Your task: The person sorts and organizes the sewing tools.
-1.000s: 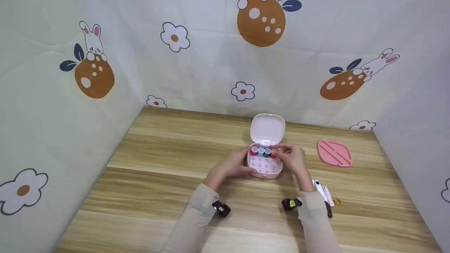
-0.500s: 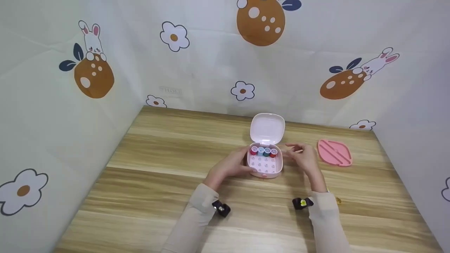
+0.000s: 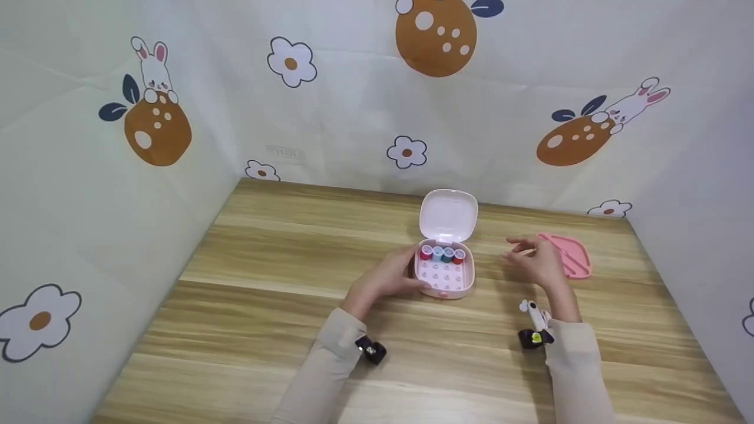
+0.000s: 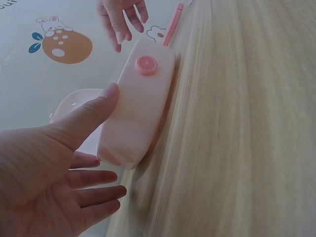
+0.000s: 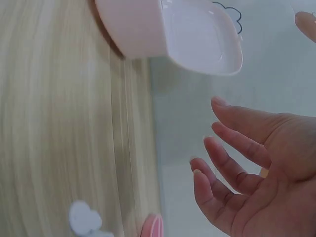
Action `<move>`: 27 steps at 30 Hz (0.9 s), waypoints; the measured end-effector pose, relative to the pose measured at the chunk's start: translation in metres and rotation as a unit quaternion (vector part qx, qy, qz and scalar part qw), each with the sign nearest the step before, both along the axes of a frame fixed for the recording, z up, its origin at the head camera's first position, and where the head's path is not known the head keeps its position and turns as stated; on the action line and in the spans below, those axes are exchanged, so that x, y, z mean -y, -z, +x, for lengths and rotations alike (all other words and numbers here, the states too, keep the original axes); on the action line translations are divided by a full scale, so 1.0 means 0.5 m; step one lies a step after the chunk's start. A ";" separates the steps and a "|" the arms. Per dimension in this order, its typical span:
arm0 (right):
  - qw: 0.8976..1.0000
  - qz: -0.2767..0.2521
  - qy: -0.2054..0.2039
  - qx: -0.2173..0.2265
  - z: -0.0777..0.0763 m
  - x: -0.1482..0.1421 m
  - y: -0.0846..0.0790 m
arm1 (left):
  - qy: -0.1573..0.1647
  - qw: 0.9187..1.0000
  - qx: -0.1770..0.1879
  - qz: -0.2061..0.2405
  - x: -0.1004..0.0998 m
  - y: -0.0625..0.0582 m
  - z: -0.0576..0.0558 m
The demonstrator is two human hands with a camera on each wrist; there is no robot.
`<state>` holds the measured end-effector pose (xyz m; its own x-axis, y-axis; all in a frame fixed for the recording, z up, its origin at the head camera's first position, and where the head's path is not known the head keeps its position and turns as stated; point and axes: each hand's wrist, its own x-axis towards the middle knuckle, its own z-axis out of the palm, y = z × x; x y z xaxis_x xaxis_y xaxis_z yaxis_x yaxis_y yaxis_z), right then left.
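Note:
A pale pink sewing box [image 3: 443, 292] stands on the table with its lid [image 3: 449, 215] raised. Along the back of its inside sits a row of several small thread spools [image 3: 437, 254], red, light blue, green and red. My left hand [image 3: 392, 275] holds the box at its left side, the thumb [image 4: 94, 113] against the front edge and the other fingers along the side. To the right of the box, my right hand [image 3: 537, 259] hangs over the table with loosely bent fingers [image 5: 232, 163] and nothing between them.
Partly behind the right hand lies a flat pink divider tray [image 3: 576, 257] with slots. White small tools [image 3: 537, 317] lie by the right wrist, mostly covered by the wrist camera and sleeve. Printed fabric walls [image 3: 347, 112] border the wooden table [image 3: 283, 247].
My right hand has let go of the rightmost red spool in the box and moved right, toward the pink divider tray. The left hand has stayed on the box.

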<state>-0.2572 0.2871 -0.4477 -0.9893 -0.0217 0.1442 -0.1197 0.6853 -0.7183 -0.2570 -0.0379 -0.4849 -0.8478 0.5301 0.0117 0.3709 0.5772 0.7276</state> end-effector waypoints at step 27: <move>0.997 0.066 -0.014 0.033 -0.012 -0.139 0.004 | -0.012 1.000 0.018 0.004 -0.001 -0.001 0.004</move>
